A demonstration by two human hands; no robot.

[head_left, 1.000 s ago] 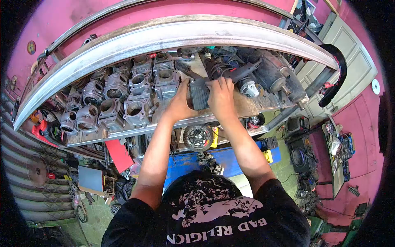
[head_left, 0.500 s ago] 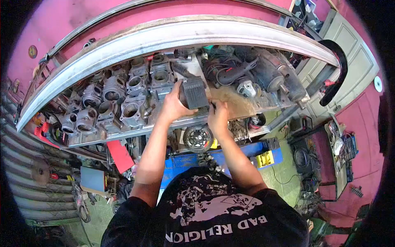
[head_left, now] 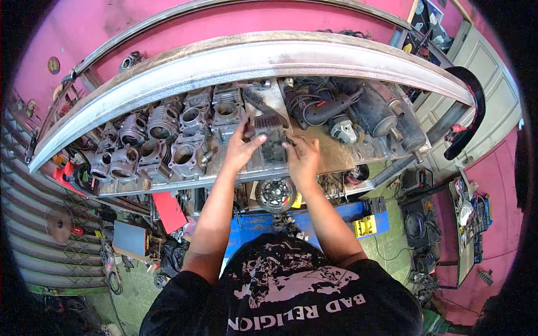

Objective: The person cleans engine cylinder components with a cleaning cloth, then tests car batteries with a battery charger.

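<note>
Left hand (head_left: 242, 147) and right hand (head_left: 302, 157) both grip finned engine cylinder (head_left: 271, 140) near shelf (head_left: 336, 157) front edge; cylinder blocks (head_left: 168, 145) just left.

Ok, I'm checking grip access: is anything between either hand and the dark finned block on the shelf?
Nothing visible does. The left hand and the right hand both touch the finned block, one on each side; the engine cylinders lie apart to its left.

White block lettering "BAD RELIGION" on the black T-shirt (head_left: 291, 297), bottom centre of the frame, seen upside down from the head view, just below a white printed graphic, any other lettering too small or blurred to read
</note>
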